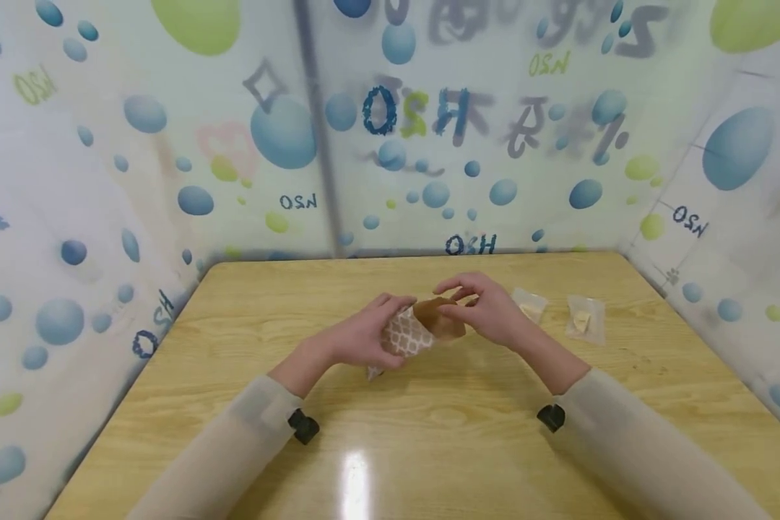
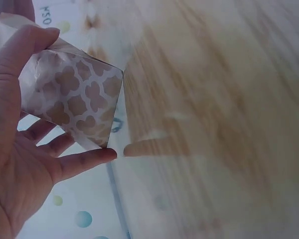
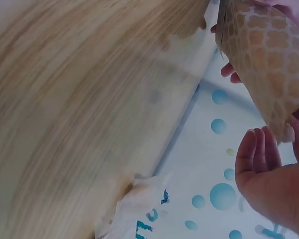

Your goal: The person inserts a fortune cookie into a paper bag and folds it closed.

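A small brown paper bag [image 1: 408,336] with a white lattice pattern is tilted over the middle of the table, its plain brown mouth facing right. My left hand [image 1: 362,334] grips the closed end, with the thumb on one side and the fingers spread along the other. In the left wrist view the bag's patterned face [image 2: 79,94] narrows to a folded edge near a fingertip. At the mouth, my right hand [image 1: 490,309] pinches the rim between thumb and fingers. The right wrist view has these curled fingers [image 3: 259,154] at the bag's corner. The bag's inside is mostly hidden.
Two small clear packets with pale pieces inside lie on the wooden table [image 1: 481,462]: one packet [image 1: 538,300] just behind my right wrist, the other packet [image 1: 596,328] farther right. A patterned curtain [image 1: 429,217] hangs along the back and both sides.
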A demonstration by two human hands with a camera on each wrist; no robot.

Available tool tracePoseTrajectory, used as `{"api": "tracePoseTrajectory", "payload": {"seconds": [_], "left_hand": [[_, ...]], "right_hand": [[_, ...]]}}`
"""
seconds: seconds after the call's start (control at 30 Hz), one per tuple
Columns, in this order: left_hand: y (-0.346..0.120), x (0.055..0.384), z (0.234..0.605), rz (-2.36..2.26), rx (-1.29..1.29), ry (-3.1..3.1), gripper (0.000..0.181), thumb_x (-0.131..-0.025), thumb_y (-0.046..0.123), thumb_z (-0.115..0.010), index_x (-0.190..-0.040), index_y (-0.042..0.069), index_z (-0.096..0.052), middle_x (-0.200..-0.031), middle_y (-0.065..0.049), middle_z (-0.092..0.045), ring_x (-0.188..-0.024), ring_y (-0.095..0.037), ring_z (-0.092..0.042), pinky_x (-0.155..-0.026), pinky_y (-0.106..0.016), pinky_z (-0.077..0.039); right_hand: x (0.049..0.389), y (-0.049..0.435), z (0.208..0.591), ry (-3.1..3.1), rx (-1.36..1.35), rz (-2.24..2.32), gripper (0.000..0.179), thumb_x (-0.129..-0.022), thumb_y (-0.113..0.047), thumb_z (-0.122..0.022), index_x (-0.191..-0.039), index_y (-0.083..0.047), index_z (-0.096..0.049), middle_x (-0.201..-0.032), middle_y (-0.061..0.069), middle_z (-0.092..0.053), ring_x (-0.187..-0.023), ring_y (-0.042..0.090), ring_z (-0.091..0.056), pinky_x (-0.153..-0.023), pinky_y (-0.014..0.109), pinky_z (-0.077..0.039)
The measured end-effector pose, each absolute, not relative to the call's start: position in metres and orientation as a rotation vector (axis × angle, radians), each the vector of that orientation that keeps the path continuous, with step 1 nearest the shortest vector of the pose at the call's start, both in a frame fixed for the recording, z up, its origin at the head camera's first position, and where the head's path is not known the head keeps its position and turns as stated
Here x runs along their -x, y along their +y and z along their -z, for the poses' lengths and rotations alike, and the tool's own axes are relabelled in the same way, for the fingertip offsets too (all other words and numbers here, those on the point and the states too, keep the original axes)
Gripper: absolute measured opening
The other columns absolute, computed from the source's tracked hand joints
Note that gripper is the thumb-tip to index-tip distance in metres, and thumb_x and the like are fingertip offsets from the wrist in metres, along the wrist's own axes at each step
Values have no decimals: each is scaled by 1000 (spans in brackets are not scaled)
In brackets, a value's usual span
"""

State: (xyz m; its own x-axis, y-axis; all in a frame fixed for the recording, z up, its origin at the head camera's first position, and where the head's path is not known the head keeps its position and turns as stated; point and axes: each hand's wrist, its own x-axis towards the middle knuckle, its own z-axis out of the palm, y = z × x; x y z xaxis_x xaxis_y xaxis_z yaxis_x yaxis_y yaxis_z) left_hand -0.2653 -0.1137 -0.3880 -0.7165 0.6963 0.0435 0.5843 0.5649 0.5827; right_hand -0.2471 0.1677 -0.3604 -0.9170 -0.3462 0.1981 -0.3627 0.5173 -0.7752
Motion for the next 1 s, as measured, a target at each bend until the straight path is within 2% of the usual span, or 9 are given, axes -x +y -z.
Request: {"api": "tracePoseTrajectory", "payload": {"seconds": [0.07,0.27,0.43,0.53,0.7,0.77,0.87,0.93,1.0], "left_hand": [[-113,265,389,-866,-1075,2580,105,-84,27,-91,-171,16,-33,-157,-11,-45,-125,-22,-54,-106,-42,-54],[-108,264,393,-935,-1154,2533,103,-84,25,-92,-168,9,-34,-157,-12,-47,-134,-25,-53,-115,-47,-50],[-112,266,393,-948,-1077,2612,110,-81,27,-94,-169,14,-29,-158,-14,-42,-136,-28,-49,-118,-50,-48],[-115,268,390,-933,-1017,2653,115,-81,30,-95,-172,19,-25,-158,-15,-39,-137,-29,-48,-119,-51,-48],[-114,268,387,-929,-1022,2636,104,-84,27,-93,-167,16,-30,-154,-16,-38,-134,-30,-50,-116,-52,-50],[-112,267,387,-930,-1022,2635,102,-84,26,-92,-165,15,-31,-153,-17,-39,-133,-30,-51,-115,-51,-52],[-110,266,385,-922,-1003,2663,106,-84,27,-93,-168,13,-29,-155,-18,-39,-133,-30,-51,-115,-52,-51],[-109,266,385,-913,-986,2690,110,-83,29,-94,-170,13,-28,-157,-18,-39,-133,-30,-51,-115,-52,-51],[-108,265,384,-910,-974,2702,111,-83,30,-95,-170,14,-27,-158,-18,-39,-133,-30,-50,-116,-53,-51]], "right_hand": [[254,162,362,-2743,-685,-1372,20,-104,-18,-77,-124,-19,-82,-143,10,-67,-122,32,-69,-100,51,-60],[258,149,359,-2736,-556,-1363,13,-105,-17,-75,-114,-16,-84,-126,9,-74,-116,30,-69,-101,53,-59],[251,157,354,-2666,-573,-1503,17,-106,-19,-74,-121,-12,-73,-140,13,-67,-124,37,-72,-100,54,-61],[245,167,354,-2656,-690,-1411,13,-107,-14,-72,-119,-12,-76,-148,16,-63,-125,39,-73,-97,53,-62],[240,175,356,-2822,-707,-1154,24,-109,-12,-67,-128,-9,-82,-135,17,-76,-91,30,-75,-75,41,-61],[238,176,357,-2847,-657,-1149,25,-110,-14,-66,-128,-9,-82,-131,17,-77,-92,31,-73,-75,42,-61],[234,175,357,-2806,-663,-1236,22,-107,-22,-72,-124,-15,-84,-156,17,-62,-133,41,-62,-105,61,-55],[231,173,357,-2771,-731,-1260,16,-104,-27,-77,-115,-22,-87,-173,15,-43,-162,47,-32,-124,74,-32],[229,171,358,-2766,-820,-1265,10,-101,-31,-81,-107,-29,-88,-182,14,-25,-169,51,-7,-126,82,-12]]}}
